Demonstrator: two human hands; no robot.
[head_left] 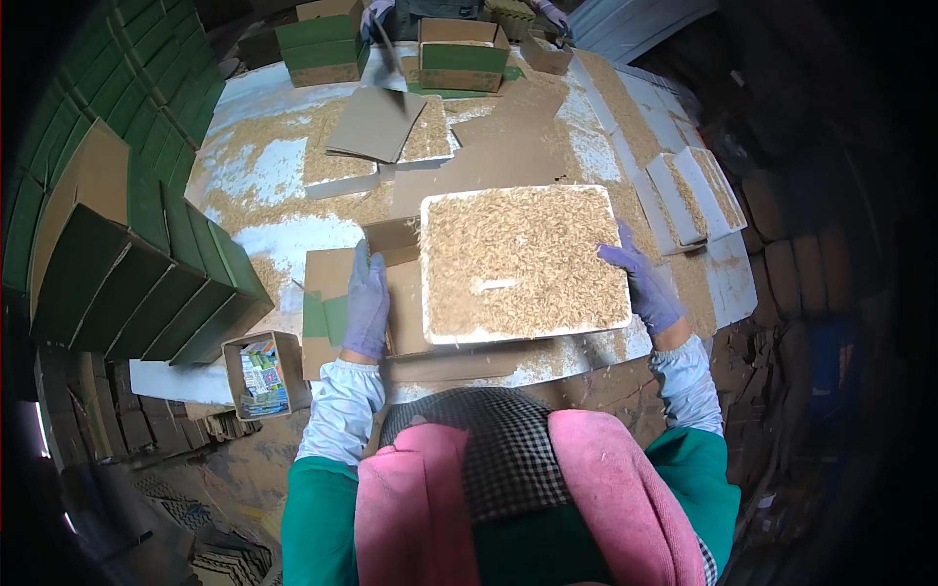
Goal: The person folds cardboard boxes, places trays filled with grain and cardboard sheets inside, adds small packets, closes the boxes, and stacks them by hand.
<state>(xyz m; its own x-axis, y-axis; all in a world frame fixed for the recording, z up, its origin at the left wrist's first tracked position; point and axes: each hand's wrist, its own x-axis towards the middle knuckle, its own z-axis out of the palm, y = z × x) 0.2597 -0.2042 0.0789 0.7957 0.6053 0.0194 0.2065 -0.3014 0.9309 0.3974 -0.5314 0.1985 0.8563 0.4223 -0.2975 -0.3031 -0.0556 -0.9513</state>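
Observation:
My right hand [641, 282], in a purple glove, grips the right edge of a white tray [434, 338] whose face is covered with straw-coloured husks [520, 249]. The tray lies over the right part of an open cardboard box [407, 304]. My left hand [368, 300], gloved alike, rests upright against the box's left side wall, beside a folded-out flap with a green patch [325, 316]. Its fingers are straight and close together; whether it grips the wall I cannot tell. The tray hides much of the box.
Green cartons [146, 271] are stacked at left, near a small box of printed packets [264, 373]. Grey card sheets [377, 123] lie ahead on the husk-strewn table. White trays [678, 198] sit at right. Across the table, a co-worker's gloved hands [377, 16] are near open green boxes [463, 66].

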